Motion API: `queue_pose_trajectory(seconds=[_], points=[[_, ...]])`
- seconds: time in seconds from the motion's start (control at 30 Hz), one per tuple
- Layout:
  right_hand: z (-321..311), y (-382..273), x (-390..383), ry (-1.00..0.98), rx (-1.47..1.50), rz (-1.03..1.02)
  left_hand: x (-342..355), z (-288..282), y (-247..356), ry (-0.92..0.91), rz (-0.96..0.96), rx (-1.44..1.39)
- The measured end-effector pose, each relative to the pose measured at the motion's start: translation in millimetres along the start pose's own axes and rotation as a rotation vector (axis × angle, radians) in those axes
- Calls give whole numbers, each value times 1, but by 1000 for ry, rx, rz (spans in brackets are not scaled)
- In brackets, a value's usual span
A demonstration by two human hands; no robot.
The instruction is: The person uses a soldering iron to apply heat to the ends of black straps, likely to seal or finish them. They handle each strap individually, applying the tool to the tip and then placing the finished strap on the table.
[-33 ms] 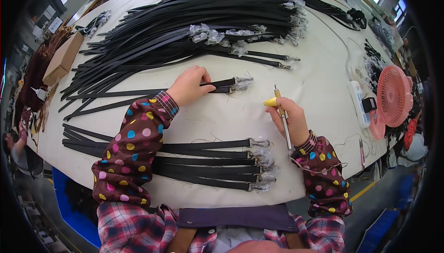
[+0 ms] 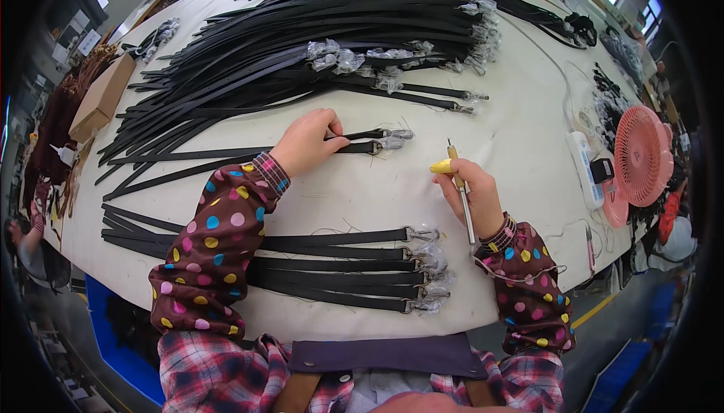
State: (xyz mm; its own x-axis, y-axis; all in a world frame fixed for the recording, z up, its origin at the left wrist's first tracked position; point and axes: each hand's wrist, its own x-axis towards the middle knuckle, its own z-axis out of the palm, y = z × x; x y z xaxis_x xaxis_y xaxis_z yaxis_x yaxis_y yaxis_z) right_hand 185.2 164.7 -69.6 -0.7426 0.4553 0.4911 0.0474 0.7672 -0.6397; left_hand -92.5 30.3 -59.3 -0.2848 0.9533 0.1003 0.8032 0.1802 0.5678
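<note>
My left hand (image 2: 311, 141) pinches a black strap (image 2: 360, 135) between thumb and fingers, near its metal-ringed, plastic-wrapped end. Just below it, a second black strap (image 2: 358, 148) lies almost parallel, its wrapped metal end (image 2: 388, 144) pointing right. In my right hand (image 2: 477, 196) is a slim pen-shaped tool (image 2: 462, 200) with a thin metal tip and a cord at its back end. The tip points up and away, apart from the straps. A yellow cover (image 2: 440, 166) sits on one finger of that hand. Nearer me lie several black straps (image 2: 339, 265) with wrapped metal clasps (image 2: 431, 262).
A large heap of black straps (image 2: 317, 36) covers the far part of the white table (image 2: 520, 134). To the right are a pink fan (image 2: 643, 156), a white power strip (image 2: 585, 170) and loose cables. A cardboard box (image 2: 104, 96) stands at the left edge. Loose threads lie about.
The wrapped ends of the two straps by my left hand have shifted slightly, the upper one turning a little. My right hand and its tool have stayed in place.
</note>
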Motion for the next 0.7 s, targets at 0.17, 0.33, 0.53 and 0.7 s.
queue_pose_trajectory(seconds=[0.17, 0.33, 0.53, 0.7], points=[[-3, -3, 1, 47, -11, -60, -37, -1, 33, 165, 134, -25], [7, -14, 2, -19, -33, -156, -87, 29, 37, 135, 451, 255], [7, -22, 1, -273, -47, -143, -90, 18, 51, -113, 146, -39], [9, -10, 2, -309, -40, -185, -69, 12, 60, -276, -24, 5]])
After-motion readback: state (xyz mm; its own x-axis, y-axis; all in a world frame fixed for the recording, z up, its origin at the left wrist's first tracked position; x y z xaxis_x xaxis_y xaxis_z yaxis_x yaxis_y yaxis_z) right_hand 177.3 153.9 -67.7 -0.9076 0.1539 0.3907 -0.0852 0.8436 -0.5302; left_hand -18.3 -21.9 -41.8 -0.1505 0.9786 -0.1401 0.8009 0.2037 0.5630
